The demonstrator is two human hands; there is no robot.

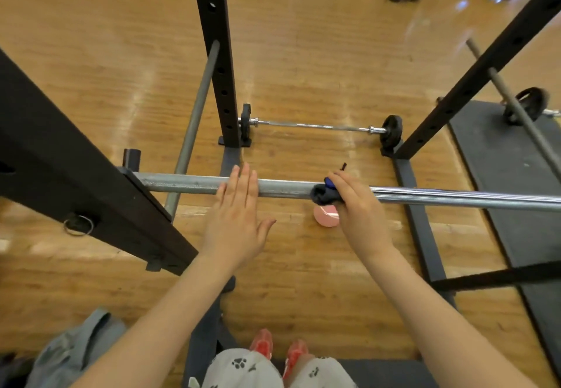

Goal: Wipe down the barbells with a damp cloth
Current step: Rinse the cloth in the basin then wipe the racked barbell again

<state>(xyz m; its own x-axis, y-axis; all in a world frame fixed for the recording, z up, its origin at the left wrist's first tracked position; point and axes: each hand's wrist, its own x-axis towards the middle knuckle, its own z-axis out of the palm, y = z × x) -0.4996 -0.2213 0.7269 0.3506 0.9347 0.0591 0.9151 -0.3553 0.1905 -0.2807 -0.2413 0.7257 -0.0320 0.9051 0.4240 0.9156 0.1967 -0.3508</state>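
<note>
Above wood flooring (303, 53), right hand (355, 205) clutches cloth (323, 194) around barbell (188, 184); flat left hand (236, 214) rests beside.

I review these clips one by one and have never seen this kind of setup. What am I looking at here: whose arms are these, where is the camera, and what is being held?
There is no robot here. The single picture comes from a camera worn on a person's head, looking forward and down, so the two bare arms are the wearer's own. In front of them a long steel barbell lies across a black rack. The right hand grips a dark cloth wrapped round the bar, as if to wipe it. The left hand is open, its straight fingers lying over the bar. Below, on the wooden floor, sits a small pink round object; I cannot tell what it is. Farther off lies a second barbell with small black plates. At the bottom edge are the person's red shoes.
</note>
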